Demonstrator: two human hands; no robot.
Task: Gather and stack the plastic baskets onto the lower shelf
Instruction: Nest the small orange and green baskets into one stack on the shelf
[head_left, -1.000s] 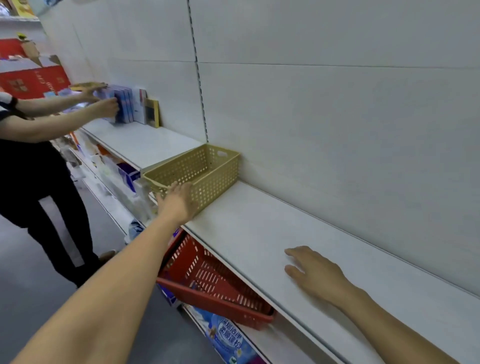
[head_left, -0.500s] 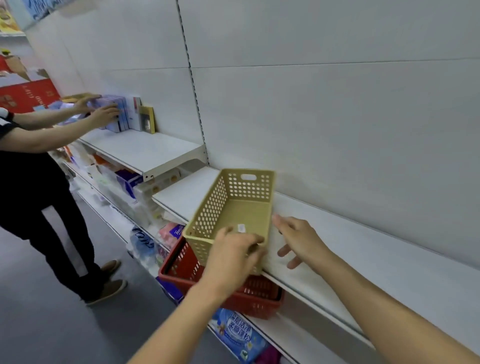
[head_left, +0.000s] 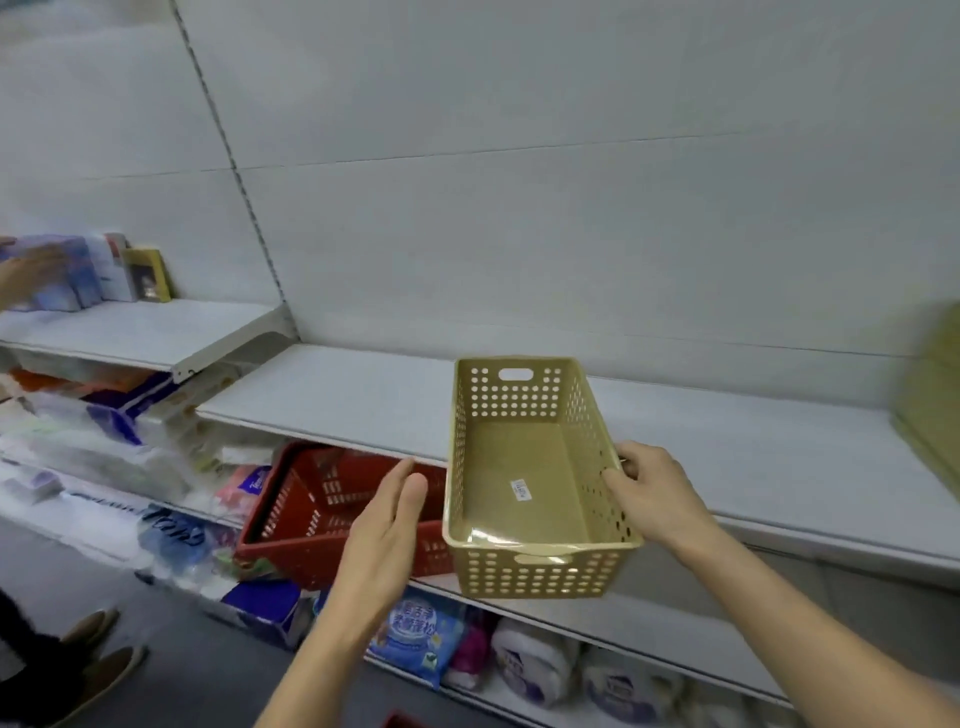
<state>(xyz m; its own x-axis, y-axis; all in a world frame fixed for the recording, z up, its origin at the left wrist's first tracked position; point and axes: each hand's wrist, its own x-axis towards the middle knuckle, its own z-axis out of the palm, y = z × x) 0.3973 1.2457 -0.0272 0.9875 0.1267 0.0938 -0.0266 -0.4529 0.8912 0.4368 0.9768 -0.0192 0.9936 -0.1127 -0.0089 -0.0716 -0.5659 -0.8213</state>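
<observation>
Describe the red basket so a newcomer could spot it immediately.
Start at the long white shelf running along the pale wall. Just under its front edge, left of centre, the red basket sits tilted on the lower shelf, above packs of tissue. It is slotted and red, unlike the beige basket with round holes gripped by the right hand.

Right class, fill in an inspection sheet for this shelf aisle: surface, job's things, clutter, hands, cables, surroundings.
Surface: white shelf, bare where seen.
Job's things: tan perforated basket, held above the shelf edge, sticker inside; red basket on the shelf below.
Clutter: packaged goods on the lower shelves.
Hands: right hand grips the tan basket's side; left hand open, beside it.
Cables: nothing seen.
Surroundings: another person's shoes; boxes on a higher shelf.
</observation>
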